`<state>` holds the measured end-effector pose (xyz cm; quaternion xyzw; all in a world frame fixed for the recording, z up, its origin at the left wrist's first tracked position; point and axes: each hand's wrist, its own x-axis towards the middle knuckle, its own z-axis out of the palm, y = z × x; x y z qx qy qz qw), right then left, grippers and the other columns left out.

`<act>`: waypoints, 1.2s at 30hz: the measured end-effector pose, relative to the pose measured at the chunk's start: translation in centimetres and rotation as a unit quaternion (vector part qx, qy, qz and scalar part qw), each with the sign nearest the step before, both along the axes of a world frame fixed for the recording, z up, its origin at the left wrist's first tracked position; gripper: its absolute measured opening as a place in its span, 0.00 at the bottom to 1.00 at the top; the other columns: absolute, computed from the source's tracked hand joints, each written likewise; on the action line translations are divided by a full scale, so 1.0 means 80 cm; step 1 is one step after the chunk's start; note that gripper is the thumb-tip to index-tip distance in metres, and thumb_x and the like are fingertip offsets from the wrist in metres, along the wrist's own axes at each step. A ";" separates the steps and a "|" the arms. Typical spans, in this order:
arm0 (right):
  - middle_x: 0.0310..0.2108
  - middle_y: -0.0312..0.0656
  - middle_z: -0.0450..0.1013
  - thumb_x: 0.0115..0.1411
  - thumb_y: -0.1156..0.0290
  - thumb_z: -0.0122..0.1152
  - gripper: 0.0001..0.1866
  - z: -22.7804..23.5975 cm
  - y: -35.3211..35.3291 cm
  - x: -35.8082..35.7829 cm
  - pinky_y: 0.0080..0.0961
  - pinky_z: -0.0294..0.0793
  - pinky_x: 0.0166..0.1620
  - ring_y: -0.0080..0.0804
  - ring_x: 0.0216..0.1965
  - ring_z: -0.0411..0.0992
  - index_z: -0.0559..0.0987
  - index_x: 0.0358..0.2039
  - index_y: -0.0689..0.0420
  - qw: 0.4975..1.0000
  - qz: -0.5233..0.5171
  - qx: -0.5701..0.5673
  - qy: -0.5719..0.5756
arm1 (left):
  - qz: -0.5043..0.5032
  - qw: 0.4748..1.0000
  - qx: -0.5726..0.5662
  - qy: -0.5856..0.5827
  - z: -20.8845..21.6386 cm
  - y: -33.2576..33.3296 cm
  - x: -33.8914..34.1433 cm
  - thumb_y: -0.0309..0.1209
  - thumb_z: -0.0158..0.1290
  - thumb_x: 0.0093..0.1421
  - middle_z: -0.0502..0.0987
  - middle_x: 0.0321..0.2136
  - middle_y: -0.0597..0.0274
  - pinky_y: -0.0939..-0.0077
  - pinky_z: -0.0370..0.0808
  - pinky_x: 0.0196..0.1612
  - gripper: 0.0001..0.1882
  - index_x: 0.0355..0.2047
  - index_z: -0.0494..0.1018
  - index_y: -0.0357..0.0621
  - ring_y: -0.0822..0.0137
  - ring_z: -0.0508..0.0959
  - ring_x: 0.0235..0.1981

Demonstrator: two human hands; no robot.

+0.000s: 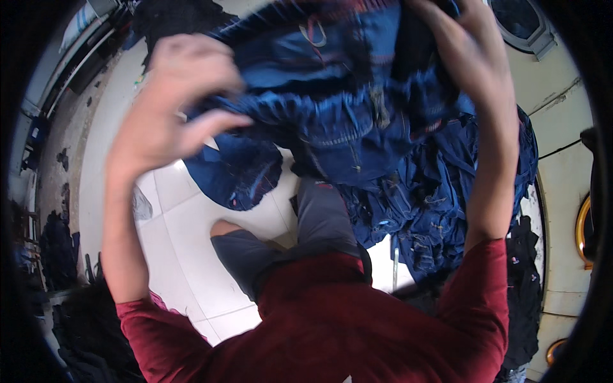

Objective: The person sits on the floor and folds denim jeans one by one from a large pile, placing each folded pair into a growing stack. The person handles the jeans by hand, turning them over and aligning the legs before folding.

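Head view, looking down. White tiled floor [185, 255]; heap of blue garments [434, 210] by my legs. I hold a blue denim garment [332, 96] up before me: my left hand [172, 96] pinches its edge, my right hand [460, 38] apparently grips higher, fingers hidden. Risk: the hanging hem may snag the heap below.
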<state>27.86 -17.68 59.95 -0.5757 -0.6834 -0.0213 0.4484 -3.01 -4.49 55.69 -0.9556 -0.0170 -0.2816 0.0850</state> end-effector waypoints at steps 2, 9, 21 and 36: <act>0.33 0.39 0.81 0.70 0.64 0.63 0.15 0.052 0.015 -0.013 0.25 0.76 0.41 0.25 0.34 0.76 0.83 0.43 0.66 0.998 0.012 -0.060 0.003 | -0.075 0.992 -0.062 -0.080 0.073 -0.007 -0.032 0.26 0.71 0.54 0.80 0.38 0.63 0.69 0.75 0.51 0.17 0.43 0.79 0.41 0.66 0.80 0.43; 0.45 0.41 0.81 0.72 0.67 0.61 0.15 0.086 0.040 -0.125 0.25 0.74 0.55 0.26 0.48 0.77 0.81 0.54 0.61 0.929 0.354 0.077 -0.073 | 0.093 0.938 -0.260 -0.208 0.149 -0.042 -0.090 0.30 0.55 0.72 0.80 0.54 0.54 0.69 0.77 0.62 0.20 0.62 0.74 0.37 0.61 0.81 0.55; 0.47 0.45 0.77 0.73 0.52 0.58 0.21 0.201 0.123 -0.177 0.32 0.77 0.52 0.30 0.48 0.75 0.78 0.53 0.58 0.907 0.420 -0.006 0.026 | -0.001 0.932 -0.292 -0.213 0.193 -0.060 -0.164 0.54 0.50 0.74 0.81 0.47 0.58 0.75 0.76 0.54 0.30 0.54 0.78 0.36 0.69 0.80 0.49; 0.47 0.39 0.77 0.57 0.49 0.76 0.34 0.211 0.082 -0.179 0.31 0.72 0.58 0.31 0.50 0.75 0.77 0.55 0.59 0.928 0.329 -0.021 -0.173 | 0.077 0.958 -0.246 -0.123 0.179 -0.081 -0.162 0.68 0.50 0.66 0.76 0.60 0.40 0.61 0.69 0.68 0.44 0.67 0.72 0.45 0.49 0.75 0.63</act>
